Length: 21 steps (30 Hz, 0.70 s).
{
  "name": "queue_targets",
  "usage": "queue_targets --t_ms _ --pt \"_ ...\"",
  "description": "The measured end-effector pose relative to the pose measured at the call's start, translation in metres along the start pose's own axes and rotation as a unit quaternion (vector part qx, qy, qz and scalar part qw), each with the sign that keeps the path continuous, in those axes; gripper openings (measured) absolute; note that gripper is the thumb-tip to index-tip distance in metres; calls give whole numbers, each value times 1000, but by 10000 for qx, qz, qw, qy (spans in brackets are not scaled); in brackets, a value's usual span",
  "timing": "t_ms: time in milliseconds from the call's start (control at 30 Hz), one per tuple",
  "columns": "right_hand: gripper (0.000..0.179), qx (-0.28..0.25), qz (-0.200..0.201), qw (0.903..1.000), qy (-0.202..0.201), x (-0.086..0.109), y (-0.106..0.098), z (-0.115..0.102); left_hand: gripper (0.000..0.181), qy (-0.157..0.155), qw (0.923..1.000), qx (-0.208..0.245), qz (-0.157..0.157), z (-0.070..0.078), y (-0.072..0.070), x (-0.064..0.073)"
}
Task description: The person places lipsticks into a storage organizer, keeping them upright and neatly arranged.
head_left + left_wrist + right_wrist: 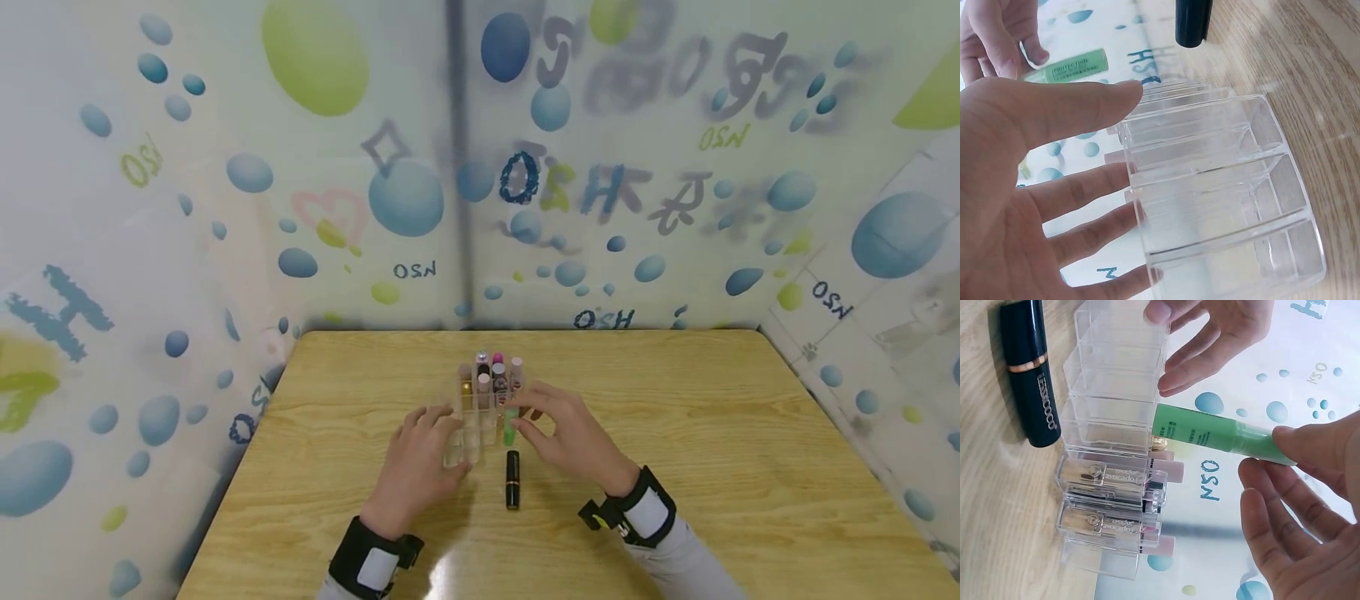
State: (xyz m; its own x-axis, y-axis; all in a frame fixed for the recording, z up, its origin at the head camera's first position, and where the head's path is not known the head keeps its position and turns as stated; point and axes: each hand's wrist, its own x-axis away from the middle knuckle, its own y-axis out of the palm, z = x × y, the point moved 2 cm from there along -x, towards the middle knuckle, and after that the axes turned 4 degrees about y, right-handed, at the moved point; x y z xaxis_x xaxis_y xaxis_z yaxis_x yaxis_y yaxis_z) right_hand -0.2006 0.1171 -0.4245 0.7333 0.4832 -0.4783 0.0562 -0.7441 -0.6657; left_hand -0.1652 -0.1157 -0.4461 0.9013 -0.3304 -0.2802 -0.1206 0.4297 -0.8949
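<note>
A clear stepped lipstick organizer (1210, 194) stands on the table, several tubes (1110, 478) upright in its far compartments, some labelled "avocado". The compartments nearest the person hold nothing. My left hand (422, 458) is at the organizer's left near side. Its thumb touches the rim and its fingers stretch out fairly straight along the edge. My right hand (566, 429) pinches a green lip balm tube (1210, 428) by its translucent end, between thumb and fingertips. The tube is just right of the organizer, above the table. A black lipstick tube (512, 480) with a gold band lies in front.
The wooden table (712, 417) extends around the organizer on all sides. Behind and beside it hang light curtains (652, 208) printed with blue and green drops and letters. Both wrists carry black straps (651, 510) with small devices.
</note>
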Motion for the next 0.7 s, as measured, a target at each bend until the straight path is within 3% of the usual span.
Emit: queue_targets --t_ms 200,467,700 --pt "20 18 55 9998 -206 -18 4 -2 54 33 9998 -67 -188 -2 0 0" --pt "22 -44 66 9990 -437 -37 9 -4 53 54 9998 -96 -173 -2 0 -2" --pt "19 40 118 9992 -389 -48 12 2 52 52 9998 -81 -189 -3 0 -1"
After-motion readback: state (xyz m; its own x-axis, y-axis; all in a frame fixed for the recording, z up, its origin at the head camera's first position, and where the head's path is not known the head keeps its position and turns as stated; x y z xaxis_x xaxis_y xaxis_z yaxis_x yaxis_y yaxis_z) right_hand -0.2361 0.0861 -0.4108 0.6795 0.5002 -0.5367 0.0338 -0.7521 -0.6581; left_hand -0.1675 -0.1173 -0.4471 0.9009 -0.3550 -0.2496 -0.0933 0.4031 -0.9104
